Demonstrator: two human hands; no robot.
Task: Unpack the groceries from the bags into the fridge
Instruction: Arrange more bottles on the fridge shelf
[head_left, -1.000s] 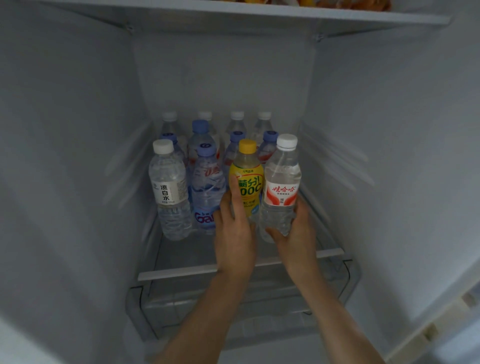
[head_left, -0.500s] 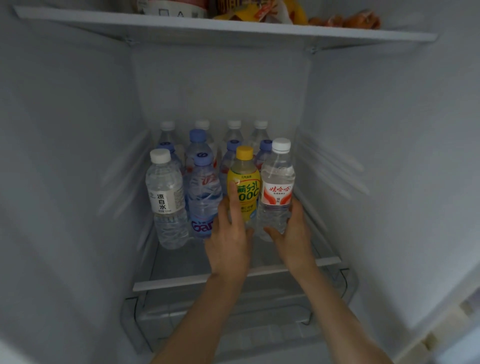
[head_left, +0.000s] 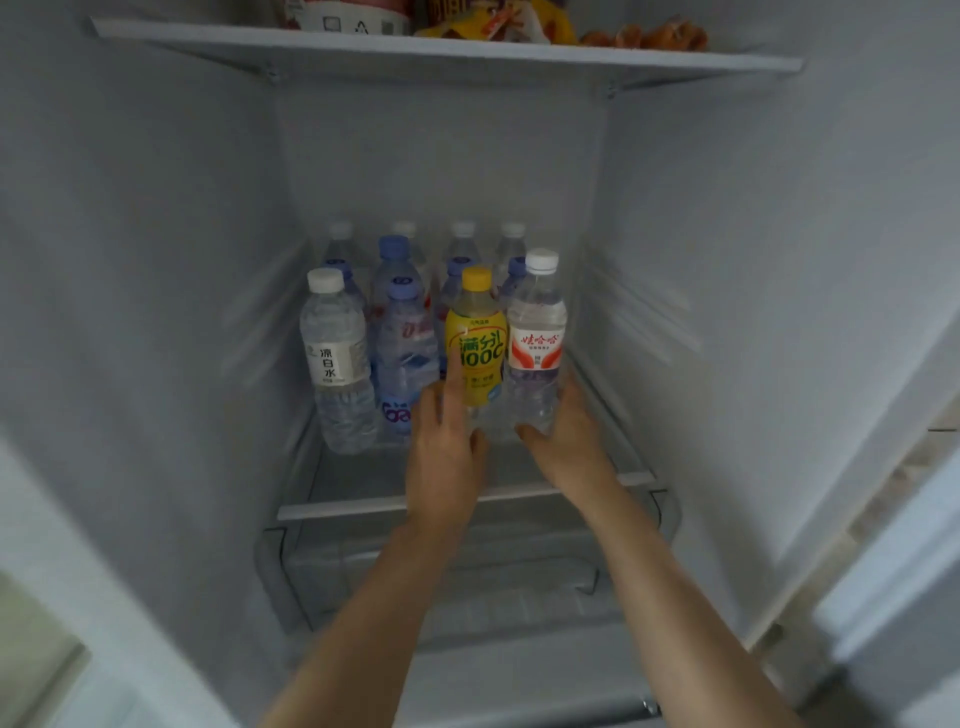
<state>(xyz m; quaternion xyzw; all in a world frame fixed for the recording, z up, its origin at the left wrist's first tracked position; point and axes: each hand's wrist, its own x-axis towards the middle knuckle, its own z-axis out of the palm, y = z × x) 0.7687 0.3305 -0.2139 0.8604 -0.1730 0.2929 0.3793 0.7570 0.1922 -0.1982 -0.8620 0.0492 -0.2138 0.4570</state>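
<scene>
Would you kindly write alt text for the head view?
Two hands set bottles on a fridge shelf: the left hand holds a yellow-labelled bottle, the right hand a red-labelled water bottle. More water bottles stand alongside.

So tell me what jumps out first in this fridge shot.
The yellow bottle stands out at the front of the shelf, bright among clear water bottles. The left hand holds it, one finger lying up its label, while the right hand cups the red-label bottle beside it. Above, orange and yellow snack packs sit on the upper shelf.
</scene>
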